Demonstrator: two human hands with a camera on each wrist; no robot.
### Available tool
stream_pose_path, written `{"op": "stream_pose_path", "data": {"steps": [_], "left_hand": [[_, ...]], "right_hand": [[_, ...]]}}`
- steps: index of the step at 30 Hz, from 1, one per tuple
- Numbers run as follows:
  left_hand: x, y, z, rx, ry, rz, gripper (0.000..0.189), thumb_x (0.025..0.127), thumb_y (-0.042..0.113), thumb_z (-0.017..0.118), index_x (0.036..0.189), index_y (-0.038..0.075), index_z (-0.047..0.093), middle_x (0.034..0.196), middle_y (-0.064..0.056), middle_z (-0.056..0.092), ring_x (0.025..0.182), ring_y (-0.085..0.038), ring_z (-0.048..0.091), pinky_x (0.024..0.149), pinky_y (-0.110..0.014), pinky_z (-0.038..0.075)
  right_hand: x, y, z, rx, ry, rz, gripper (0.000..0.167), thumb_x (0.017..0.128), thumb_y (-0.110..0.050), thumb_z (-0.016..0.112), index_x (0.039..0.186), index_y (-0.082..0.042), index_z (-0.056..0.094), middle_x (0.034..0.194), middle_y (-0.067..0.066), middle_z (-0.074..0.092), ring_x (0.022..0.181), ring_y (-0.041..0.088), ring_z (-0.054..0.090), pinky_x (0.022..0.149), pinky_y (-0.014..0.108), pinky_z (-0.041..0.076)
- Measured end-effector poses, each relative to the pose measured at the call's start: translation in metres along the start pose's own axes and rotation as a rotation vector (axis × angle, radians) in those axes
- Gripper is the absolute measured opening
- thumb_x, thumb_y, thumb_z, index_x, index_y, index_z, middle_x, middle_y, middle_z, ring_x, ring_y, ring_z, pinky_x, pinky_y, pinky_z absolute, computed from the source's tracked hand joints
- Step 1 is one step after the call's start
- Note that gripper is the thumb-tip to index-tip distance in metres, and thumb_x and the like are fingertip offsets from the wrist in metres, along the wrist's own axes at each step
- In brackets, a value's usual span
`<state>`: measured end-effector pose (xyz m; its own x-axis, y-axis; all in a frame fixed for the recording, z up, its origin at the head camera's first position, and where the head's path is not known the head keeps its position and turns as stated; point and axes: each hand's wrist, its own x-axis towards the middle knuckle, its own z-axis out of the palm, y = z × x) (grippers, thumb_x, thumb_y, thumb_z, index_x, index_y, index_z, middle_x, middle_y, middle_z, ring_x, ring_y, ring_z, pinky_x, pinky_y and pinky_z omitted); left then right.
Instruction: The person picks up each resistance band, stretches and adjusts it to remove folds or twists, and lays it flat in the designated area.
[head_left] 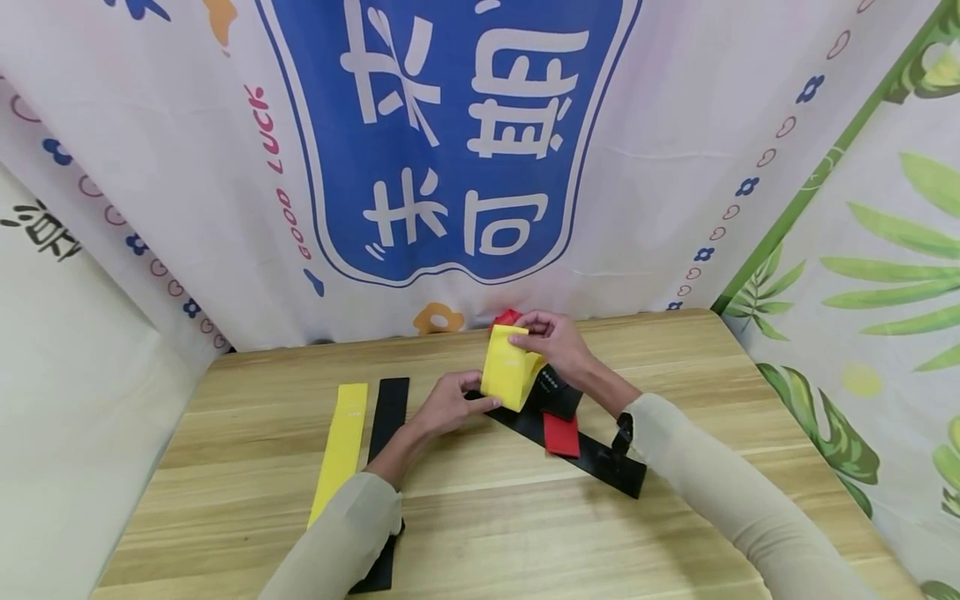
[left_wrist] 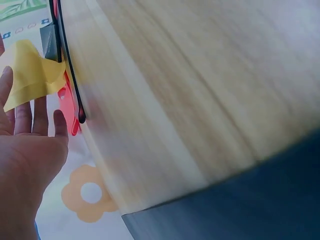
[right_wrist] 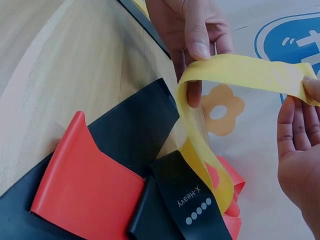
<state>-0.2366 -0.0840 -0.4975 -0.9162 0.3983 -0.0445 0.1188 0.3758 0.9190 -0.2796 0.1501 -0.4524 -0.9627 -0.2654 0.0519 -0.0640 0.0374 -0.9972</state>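
Note:
A yellow resistance band [head_left: 504, 367] is held up between my two hands over the back of the table. My right hand [head_left: 558, 342] pinches its upper end between thumb and fingers. Lower down, my left hand [head_left: 447, 404] has its thumb on one face of the band and fingers behind it. The rest of the band hangs in a loop, clearest in the right wrist view. Beneath lie a long black band [head_left: 611, 467], a folded red band [right_wrist: 90, 185] across it, and a folded black band [right_wrist: 195, 200] marked X-Heavy. More red material [right_wrist: 235, 185] shows behind the yellow loop.
To the left, a flat yellow band [head_left: 345, 437] and a flat black band [head_left: 388, 404] lie side by side, partly hidden by my left arm. The wooden table [head_left: 480, 533] ends at a printed curtain [head_left: 660, 208] close behind my hands.

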Motion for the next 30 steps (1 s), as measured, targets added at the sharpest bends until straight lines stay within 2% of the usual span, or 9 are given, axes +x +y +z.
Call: {"op": "stream_pose_path", "data": {"steps": [7, 13, 18, 23, 30], "left_hand": [[-0.002, 0.002, -0.001, -0.039, 0.019, -0.002, 0.027, 0.094, 0.016, 0.083, 0.118, 0.008, 0.077, 0.113, -0.004, 0.078, 0.102, -0.021, 0.067, 0.101, -0.042, 0.054], [-0.002, 0.005, -0.001, -0.1, -0.013, 0.012, 0.034, 0.093, 0.013, 0.083, 0.124, 0.005, 0.074, 0.116, -0.008, 0.078, 0.107, -0.023, 0.071, 0.099, -0.039, 0.057], [-0.004, 0.008, -0.001, -0.153, -0.033, -0.013, 0.038, 0.094, 0.01, 0.082, 0.129, 0.002, 0.07, 0.118, -0.012, 0.076, 0.104, -0.024, 0.073, 0.094, -0.036, 0.061], [-0.008, 0.009, -0.001, -0.148, -0.042, -0.026, 0.038, 0.094, 0.009, 0.082, 0.128, 0.001, 0.069, 0.118, -0.013, 0.076, 0.102, -0.025, 0.074, 0.093, -0.036, 0.061], [-0.015, 0.006, -0.001, -0.137, -0.063, -0.005, 0.037, 0.093, 0.007, 0.082, 0.126, -0.001, 0.069, 0.114, -0.013, 0.076, 0.099, -0.023, 0.075, 0.088, -0.035, 0.062]], "right_hand": [[0.003, -0.002, -0.003, 0.034, 0.035, -0.011, 0.023, 0.096, -0.006, 0.078, 0.115, 0.003, 0.068, 0.102, 0.01, 0.076, 0.089, 0.021, 0.075, 0.086, 0.039, 0.064], [0.006, -0.006, -0.005, 0.061, 0.046, -0.03, 0.026, 0.096, -0.005, 0.078, 0.119, 0.003, 0.067, 0.103, 0.008, 0.076, 0.092, 0.021, 0.074, 0.088, 0.038, 0.063], [0.009, -0.011, -0.009, 0.118, 0.056, -0.05, 0.026, 0.097, -0.002, 0.075, 0.121, 0.002, 0.065, 0.102, 0.005, 0.077, 0.092, 0.018, 0.074, 0.089, 0.033, 0.062], [0.011, -0.018, -0.014, 0.158, 0.092, -0.063, 0.024, 0.099, -0.001, 0.073, 0.121, 0.001, 0.063, 0.104, 0.005, 0.076, 0.093, 0.018, 0.073, 0.089, 0.03, 0.062], [0.014, -0.024, -0.018, 0.17, 0.115, -0.079, 0.02, 0.098, -0.002, 0.074, 0.117, -0.003, 0.065, 0.103, 0.006, 0.075, 0.089, 0.018, 0.074, 0.086, 0.03, 0.063]]}}
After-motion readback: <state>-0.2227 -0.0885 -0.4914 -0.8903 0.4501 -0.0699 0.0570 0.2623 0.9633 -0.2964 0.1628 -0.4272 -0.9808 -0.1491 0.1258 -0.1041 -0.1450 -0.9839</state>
